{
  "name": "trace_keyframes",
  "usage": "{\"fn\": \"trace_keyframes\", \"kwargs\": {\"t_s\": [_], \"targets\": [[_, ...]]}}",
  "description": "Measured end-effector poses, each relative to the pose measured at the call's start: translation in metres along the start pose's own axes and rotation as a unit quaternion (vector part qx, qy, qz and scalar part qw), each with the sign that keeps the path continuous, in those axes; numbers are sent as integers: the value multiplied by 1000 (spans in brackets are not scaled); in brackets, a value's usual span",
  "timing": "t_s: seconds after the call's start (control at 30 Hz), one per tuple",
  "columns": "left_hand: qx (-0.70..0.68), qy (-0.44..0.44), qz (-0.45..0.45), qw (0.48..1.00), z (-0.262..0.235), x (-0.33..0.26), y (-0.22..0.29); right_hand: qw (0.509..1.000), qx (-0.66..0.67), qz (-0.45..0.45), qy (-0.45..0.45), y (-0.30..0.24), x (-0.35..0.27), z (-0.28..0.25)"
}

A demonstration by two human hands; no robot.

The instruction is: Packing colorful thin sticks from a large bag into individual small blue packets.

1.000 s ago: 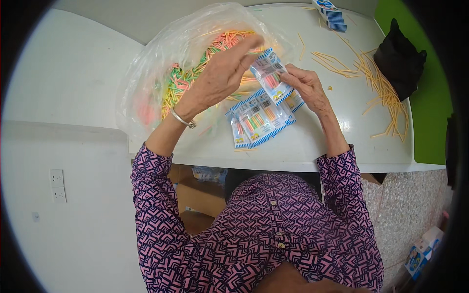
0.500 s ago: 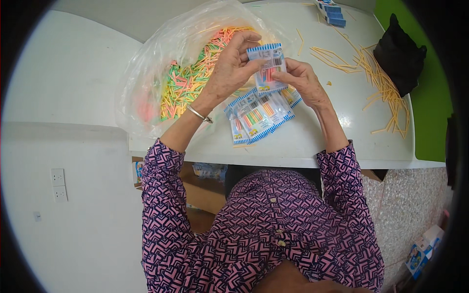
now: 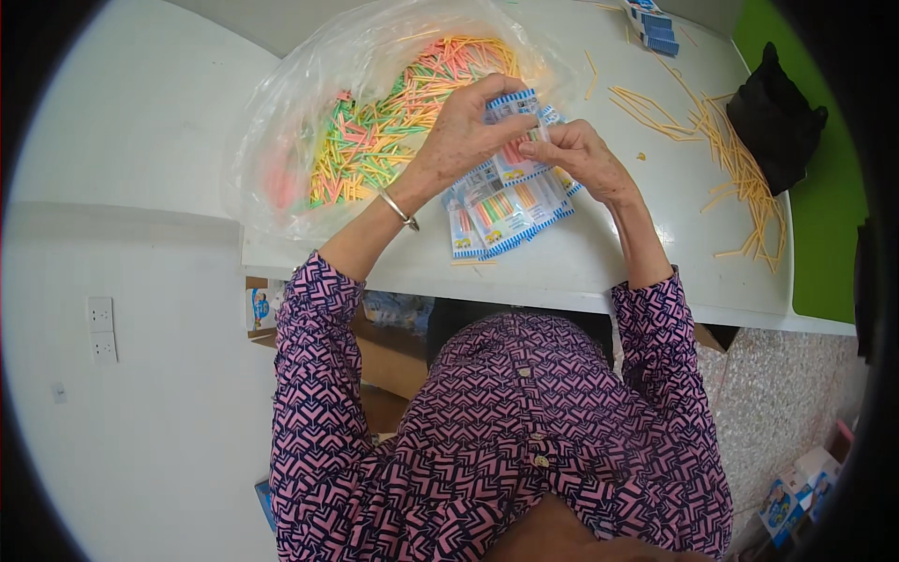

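I'm filling a small blue-edged packet [image 3: 513, 122]: left hand [image 3: 464, 131] and right hand [image 3: 576, 155] both pinch it. Next, I'd judge, it joins the filled packets [image 3: 506, 211] on the counter [image 3: 646, 244].

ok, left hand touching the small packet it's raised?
Touching. Head view shows the left hand with fingers wrapped over the top edge of the packet, no gap; the right hand pinches it too.

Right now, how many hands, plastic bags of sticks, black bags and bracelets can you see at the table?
Hands: 2, the left hand and the right hand, both on one small packet
Clear plastic bag of coloured sticks: 1
Black bag: 1
Bracelet: 1
Total: 5
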State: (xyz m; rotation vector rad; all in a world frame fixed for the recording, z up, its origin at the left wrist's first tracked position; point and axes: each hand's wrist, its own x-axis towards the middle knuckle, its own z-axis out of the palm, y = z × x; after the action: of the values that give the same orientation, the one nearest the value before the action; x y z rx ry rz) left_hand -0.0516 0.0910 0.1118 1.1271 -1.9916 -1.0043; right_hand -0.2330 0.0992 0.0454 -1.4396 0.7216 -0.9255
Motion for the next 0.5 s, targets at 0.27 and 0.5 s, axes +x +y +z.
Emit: {"fn": "trace_keyframes", "kwargs": {"t_s": [0.27, 0.5], "targets": [[-139, 48, 17, 989, -54, 7, -31, 998, 7, 24, 60, -12, -4, -19], [352, 6, 66, 934, -75, -5, -102, 996, -8, 43, 75, -14, -27, -34]]}}
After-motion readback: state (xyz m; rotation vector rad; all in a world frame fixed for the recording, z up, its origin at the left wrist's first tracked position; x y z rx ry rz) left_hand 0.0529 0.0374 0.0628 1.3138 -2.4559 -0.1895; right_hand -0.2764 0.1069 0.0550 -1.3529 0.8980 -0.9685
